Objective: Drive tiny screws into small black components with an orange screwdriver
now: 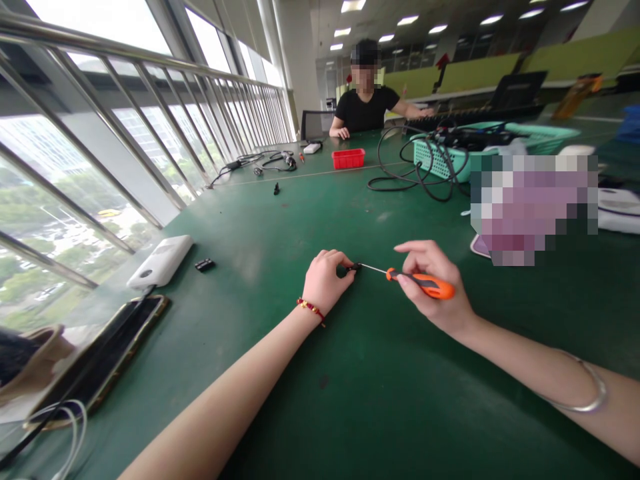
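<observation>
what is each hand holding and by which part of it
The right hand holds the orange-and-black screwdriver by its handle; the left hand pinches a small black piece, its gripped part too small to tell.

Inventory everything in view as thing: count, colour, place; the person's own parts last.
Table: one, green, foreground
Screwdriver: one, orange-black, right grip
Small part: one, black, left grip
Slab: one, white, table's left edge
Phone: one, black, near left
Loose pieces: two, black, table's left half
Tray: one, red, far middle
Basket: one, teal, far right
Cords: several, black, by basket and far left
Pixelated patch: one, mauve, right
Co-worker: one, black shirt, table's far side
Railing: one, silver, left
Lights: several, white, ceiling
Bracelet: one, red-gold, left wrist
Bangle: one, silver, right forearm
Left grip: one, bare, centre
Right grip: one, bare, centre right
</observation>
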Motion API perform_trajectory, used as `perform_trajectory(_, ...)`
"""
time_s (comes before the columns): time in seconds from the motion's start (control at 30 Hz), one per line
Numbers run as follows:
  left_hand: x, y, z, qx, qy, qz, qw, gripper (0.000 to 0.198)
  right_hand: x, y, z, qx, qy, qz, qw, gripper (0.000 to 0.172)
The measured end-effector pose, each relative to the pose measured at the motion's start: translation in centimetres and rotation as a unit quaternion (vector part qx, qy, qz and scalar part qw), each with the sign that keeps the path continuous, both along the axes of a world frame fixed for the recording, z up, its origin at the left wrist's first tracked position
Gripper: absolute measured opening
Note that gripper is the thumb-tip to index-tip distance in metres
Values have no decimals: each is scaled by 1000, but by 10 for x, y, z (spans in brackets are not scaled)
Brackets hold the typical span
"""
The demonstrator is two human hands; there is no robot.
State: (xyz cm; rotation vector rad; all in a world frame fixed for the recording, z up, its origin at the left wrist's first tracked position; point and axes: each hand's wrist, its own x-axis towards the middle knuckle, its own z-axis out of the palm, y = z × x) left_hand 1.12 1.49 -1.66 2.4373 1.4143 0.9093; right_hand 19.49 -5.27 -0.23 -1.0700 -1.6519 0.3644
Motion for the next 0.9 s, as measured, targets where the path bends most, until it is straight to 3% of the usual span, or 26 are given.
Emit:
perform_trajectory(0.07, -1, 0, 0, -17, -19, 13, 1000, 2, 1, -2, 1, -37, -32, 20, 999, 12)
perform_trajectory(0.27, -3, 1, 1, -64, -62, 24, 996, 4, 2, -3, 0, -7, -5, -20, 1000, 14)
perform_trajectory(0.6, -3, 2, 2, -64, -69, 14, 995, 4, 1, 14, -12, -125, -44, 8, 991, 17)
perform_trajectory(0.9, -2, -1, 4, -48, -64, 16, 997, 4, 2, 14, -15, -142, -70, 22, 987, 15)
